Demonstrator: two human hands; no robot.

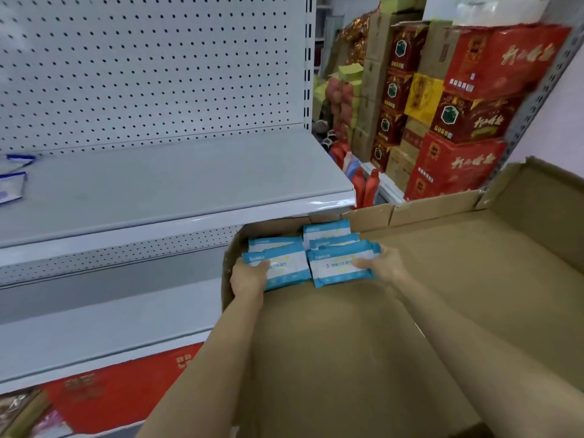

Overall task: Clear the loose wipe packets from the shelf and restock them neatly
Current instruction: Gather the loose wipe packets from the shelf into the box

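Several blue-and-white wipe packets lie in the far left corner of a large open cardboard box (442, 248). My left hand (249, 278) grips the left stack of packets (284, 263) from its near left side. My right hand (382, 267) holds the right stack of packets (338, 263) at its right end. More packets (327, 232) sit behind them against the box wall. The grey metal shelf (177, 184) stands to the left. Two loose packets (12, 181) rest on it at the far left edge of view.
A white pegboard back panel (151, 64) rises behind the shelf. Lower shelves (94, 327) sit below, with red boxes (120, 393) at the bottom. Stacked red and brown cartons (458, 115) fill the back right, with orange bottles (363, 184) on the floor.
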